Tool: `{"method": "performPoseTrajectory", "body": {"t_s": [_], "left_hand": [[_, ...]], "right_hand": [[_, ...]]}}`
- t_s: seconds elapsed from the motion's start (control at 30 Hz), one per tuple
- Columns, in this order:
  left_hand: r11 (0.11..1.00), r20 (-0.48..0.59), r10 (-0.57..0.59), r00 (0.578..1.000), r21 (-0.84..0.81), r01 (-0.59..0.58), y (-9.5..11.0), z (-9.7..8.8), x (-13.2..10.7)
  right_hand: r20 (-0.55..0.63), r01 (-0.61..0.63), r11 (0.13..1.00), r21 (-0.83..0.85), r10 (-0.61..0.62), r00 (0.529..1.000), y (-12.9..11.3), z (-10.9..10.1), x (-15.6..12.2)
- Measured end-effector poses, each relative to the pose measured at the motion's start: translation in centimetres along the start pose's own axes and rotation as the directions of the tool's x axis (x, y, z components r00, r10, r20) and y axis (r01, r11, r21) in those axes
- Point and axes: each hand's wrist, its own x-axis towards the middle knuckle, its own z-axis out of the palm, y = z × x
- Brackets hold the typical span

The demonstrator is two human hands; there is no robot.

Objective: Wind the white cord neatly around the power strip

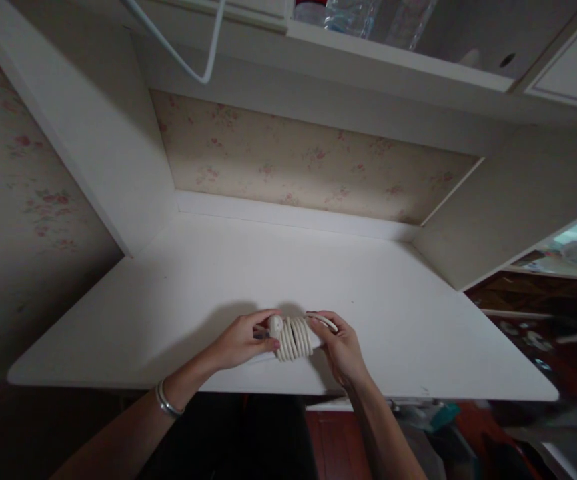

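A white extension cord (294, 340) is held between my two hands near the desk's front edge. Its cable is wound in several tight loops around a white body that is mostly covered. My left hand (245, 341) grips the left end, thumb and fingers closed around it, beside a white plug-like piece (276, 325). At the right end, my right hand (341, 345) is closed on the body, with a loose stretch of cable (325, 321) curving over the thumb. A silver bangle (167, 400) circles my left wrist.
The white desk (268, 267) has side panels and a low back ledge. Above it hangs a shelf holding clear plastic bottles (351, 17). A pale bent rod (188, 67) juts down at upper left. Assorted items (433, 427) lie below the desk at right.
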Motion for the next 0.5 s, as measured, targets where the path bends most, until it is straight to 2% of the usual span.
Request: {"method": "performPoseTrajectory", "body": {"t_s": [0.2, 0.33, 0.5], "left_hand": [[0.995, 0.015, 0.026, 1.000, -0.099, -0.024, 0.2, -0.1, 0.1], [0.996, -0.090, -0.015, 0.996, -0.089, 0.007, 0.0, -0.3, 0.3], [0.994, -0.155, -0.051, 0.987, -0.106, 0.034, -0.2, -0.1, 0.6]], "right_hand": [[-0.009, 0.041, 0.999, -0.010, -0.041, 0.999, 0.0, -0.3, -0.1], [-0.028, 0.070, 0.997, -0.028, -0.070, 0.997, -0.1, -0.5, -0.1], [0.010, 0.207, 0.964, -0.166, -0.208, 0.978, -1.1, -0.5, -0.2]]}}
